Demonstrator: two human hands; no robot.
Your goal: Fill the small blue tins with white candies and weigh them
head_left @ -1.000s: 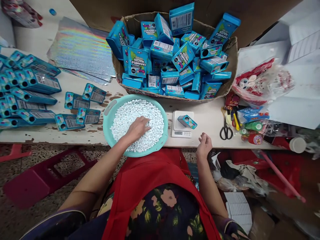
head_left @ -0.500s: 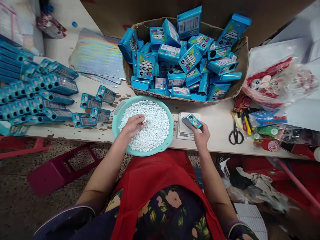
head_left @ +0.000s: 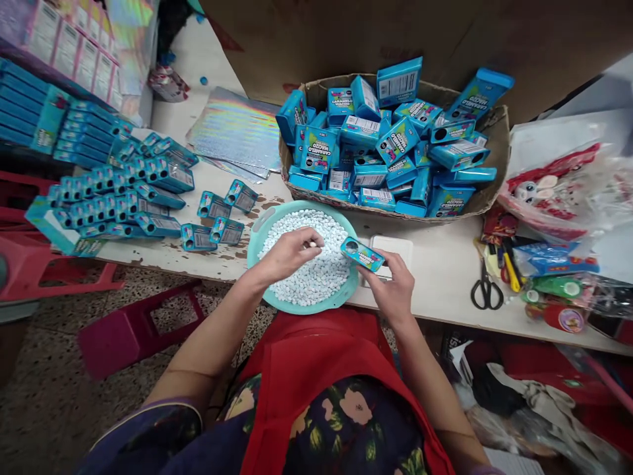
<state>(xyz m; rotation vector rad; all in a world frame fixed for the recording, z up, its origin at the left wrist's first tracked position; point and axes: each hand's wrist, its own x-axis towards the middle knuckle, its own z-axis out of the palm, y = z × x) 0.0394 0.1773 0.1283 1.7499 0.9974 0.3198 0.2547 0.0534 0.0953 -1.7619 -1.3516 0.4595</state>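
Observation:
Over the turquoise basin [head_left: 254,247] my left hand [head_left: 291,254] pinches a small white candy [head_left: 313,245] between thumb and fingers. White candies [head_left: 316,290] fill the basin. My right hand [head_left: 393,284] grips a blue candy box [head_left: 363,254], its round dark opening on the end toward the basin. That box is tilted above the basin's right rim, a short way from my left hand. Behind my right hand the white scale [head_left: 398,245] lies partly hidden.
A cardboard box [head_left: 497,165] heaped with blue candy boxes stands behind the basin. Rows of blue boxes [head_left: 113,198] and holographic sheets [head_left: 237,128] lie left. Scissors [head_left: 487,290], a yellow cutter [head_left: 511,272] and plastic-wrapped items lie right. A magenta stool [head_left: 116,336] is on the floor.
My right hand has brought the blue candy box from above the scale leftward to the basin's rim. My left hand has risen off the candies with a candy in its fingers. The view has shifted left.

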